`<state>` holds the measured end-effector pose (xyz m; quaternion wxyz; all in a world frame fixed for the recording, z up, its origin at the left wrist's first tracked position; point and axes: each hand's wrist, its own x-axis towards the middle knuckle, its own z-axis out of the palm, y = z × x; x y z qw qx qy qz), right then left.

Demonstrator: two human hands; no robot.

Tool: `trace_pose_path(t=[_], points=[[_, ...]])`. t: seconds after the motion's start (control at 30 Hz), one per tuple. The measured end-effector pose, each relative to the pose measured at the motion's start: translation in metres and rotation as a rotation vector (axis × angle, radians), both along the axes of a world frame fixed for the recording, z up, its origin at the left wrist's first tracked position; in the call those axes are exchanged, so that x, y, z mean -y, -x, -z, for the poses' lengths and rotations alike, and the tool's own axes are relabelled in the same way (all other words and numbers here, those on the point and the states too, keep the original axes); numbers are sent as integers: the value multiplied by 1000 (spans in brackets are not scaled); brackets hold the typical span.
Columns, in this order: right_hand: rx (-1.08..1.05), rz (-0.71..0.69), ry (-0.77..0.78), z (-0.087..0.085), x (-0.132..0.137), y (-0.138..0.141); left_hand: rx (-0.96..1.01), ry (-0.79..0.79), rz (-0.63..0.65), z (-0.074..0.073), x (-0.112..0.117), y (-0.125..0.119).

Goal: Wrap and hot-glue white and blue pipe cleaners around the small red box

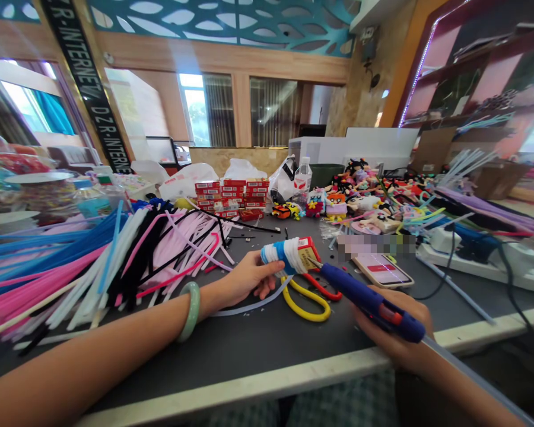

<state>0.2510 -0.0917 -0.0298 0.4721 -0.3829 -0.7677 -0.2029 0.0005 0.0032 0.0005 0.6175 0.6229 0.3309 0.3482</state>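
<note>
My left hand (pixel 248 280) is closed around a small red and white box (pixel 303 253) wound with blue and white pipe cleaner (pixel 279 255). A loose pale blue tail of the pipe cleaner trails down across the table. My right hand (pixel 394 338) grips a blue glue gun (pixel 368 302) with a red trigger. Its metal tip touches the wrapped box at its right end. A pale green bangle (pixel 190 311) sits on my left wrist. Yellow-handled scissors (pixel 306 298) lie on the dark table (pixel 258 338) just under the box.
A big heap of pink, blue, white and black pipe cleaners (pixel 71 261) covers the left side. Stacked red and white boxes (pixel 231 194) stand at the back. A phone (pixel 382 270) lies right of the box. Small plush figures (pixel 365 201) and a white power strip (pixel 480 258) crowd the right.
</note>
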Motion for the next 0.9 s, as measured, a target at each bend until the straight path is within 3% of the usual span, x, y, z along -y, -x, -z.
trace_pose_path(t=[0.3,0.63,0.9], points=[[17,5,46,-1,0,2,-26,-24,26,-1,1,0],[-5,45,-85,-3,1,4,-40,-37,16,-3,4,0],[22,9,-11,-12,1,7,-46,-49,20,-4,5,0]])
